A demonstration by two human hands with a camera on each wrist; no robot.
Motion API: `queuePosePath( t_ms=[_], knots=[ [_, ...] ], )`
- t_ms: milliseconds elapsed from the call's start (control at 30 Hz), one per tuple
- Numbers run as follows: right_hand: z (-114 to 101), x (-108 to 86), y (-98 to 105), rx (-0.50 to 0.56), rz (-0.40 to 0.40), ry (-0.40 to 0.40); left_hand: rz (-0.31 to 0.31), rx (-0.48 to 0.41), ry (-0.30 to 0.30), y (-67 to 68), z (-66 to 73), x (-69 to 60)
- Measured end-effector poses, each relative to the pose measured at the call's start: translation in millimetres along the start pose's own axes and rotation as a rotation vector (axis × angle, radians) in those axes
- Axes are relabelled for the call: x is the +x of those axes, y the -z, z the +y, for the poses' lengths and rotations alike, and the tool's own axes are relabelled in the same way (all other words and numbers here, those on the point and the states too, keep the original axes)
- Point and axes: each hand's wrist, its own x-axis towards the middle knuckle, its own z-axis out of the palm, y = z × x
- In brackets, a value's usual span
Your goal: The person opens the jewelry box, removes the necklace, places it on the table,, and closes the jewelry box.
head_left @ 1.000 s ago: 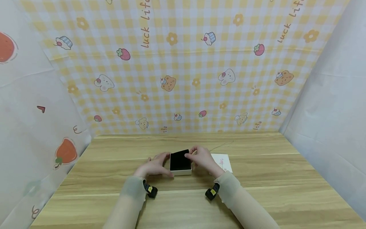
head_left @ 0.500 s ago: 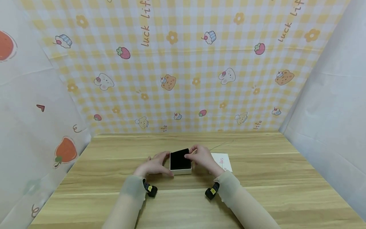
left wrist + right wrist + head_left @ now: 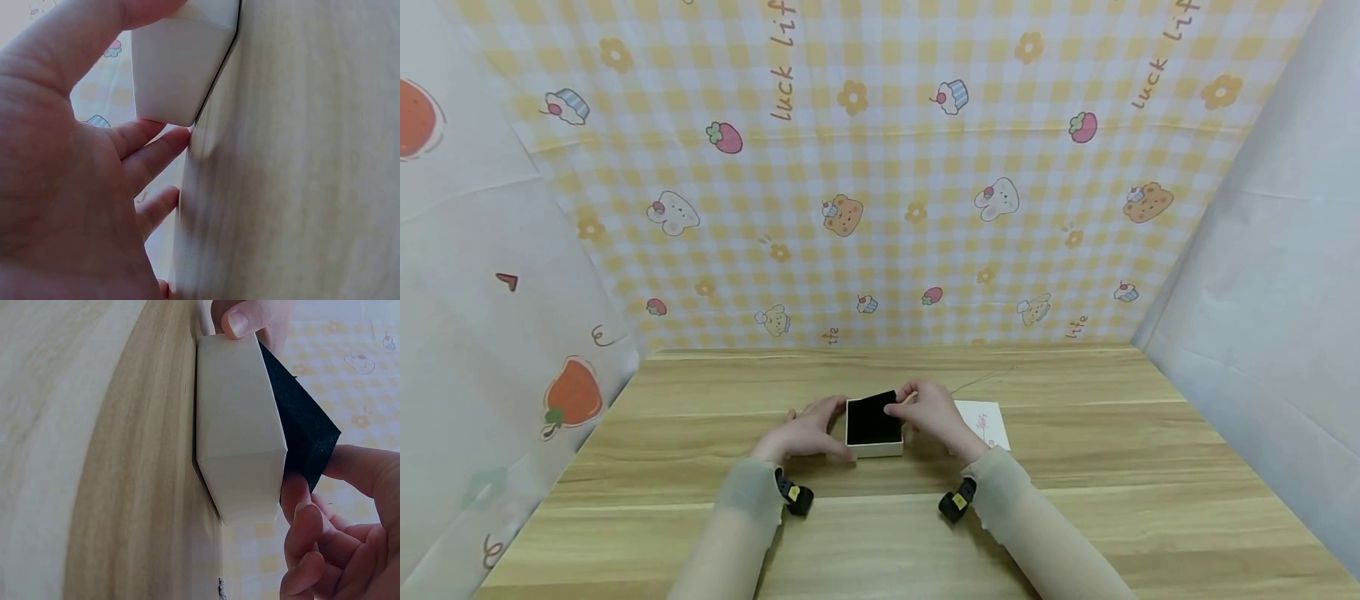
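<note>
A small white box (image 3: 880, 451) stands on the table, a black padded insert (image 3: 871, 422) tilted up out of it at the right. My left hand (image 3: 805, 434) holds the box from the left, thumb at the near corner and fingers at the far one. In the left wrist view the box's white side (image 3: 178, 69) lies between that thumb and the fingers. With thumb and fingertips, my right hand (image 3: 931, 413) pinches the raised corner of the insert. The right wrist view shows the insert (image 3: 303, 422) angled above the box's rim; what lies beneath it is hidden.
A white square lid or card (image 3: 985, 422) with a pink print lies just right of my right hand, partly covered by it. Behind it a thin chain or cord (image 3: 985, 379) stretches across the wooden table (image 3: 1112, 467). A checked cloth (image 3: 880, 167) hangs at the back.
Both hands, the box and the tilted insert keep their positions. Only a slight shift of the head view shows.
</note>
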Motion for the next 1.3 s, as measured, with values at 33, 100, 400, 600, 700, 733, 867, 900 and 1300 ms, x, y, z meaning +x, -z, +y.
queuePosePath(
  t_ms=[33, 100, 400, 600, 700, 733, 867, 900, 1300],
  knots=[
    [-0.1, -0.3, 0.1, -0.005, 0.001, 0.004, -0.002, 0.0, 0.0, 0.0, 0.1, -0.1],
    [-0.3, -0.6, 0.2, -0.024, 0.002, 0.012, -0.001, 0.001, 0.001, 0.0, 0.1, -0.4],
    [-2.1, -2.5, 2.6, -0.156, 0.021, 0.039, -0.005, 0.001, -0.004, 0.5, -0.1, -0.9],
    [-1.8, -2.7, 3.3, -0.202, 0.024, 0.056, -0.006, 0.003, -0.001, 1.0, 0.5, -0.7],
    [-0.9, -2.3, 3.4, -0.209, 0.022, 0.058, -0.006, 0.002, 0.0, 1.1, 1.2, -1.0],
    [-0.6, -2.1, 3.2, -0.213, 0.02, 0.06, -0.006, 0.002, -0.001, 1.1, 1.5, -1.1],
    [0.8, -1.1, 3.0, -0.236, 0.014, 0.06, -0.006, 0.005, 0.0, 1.1, 1.8, -0.9],
    [0.9, -1.0, 3.0, -0.242, 0.011, 0.061, -0.008, 0.006, 0.002, 1.1, 1.7, -0.8],
    [5.7, 3.1, 0.4, -0.23, -0.074, 0.117, -0.007, 0.004, 0.012, 0.8, 0.3, -0.2]
  ],
)
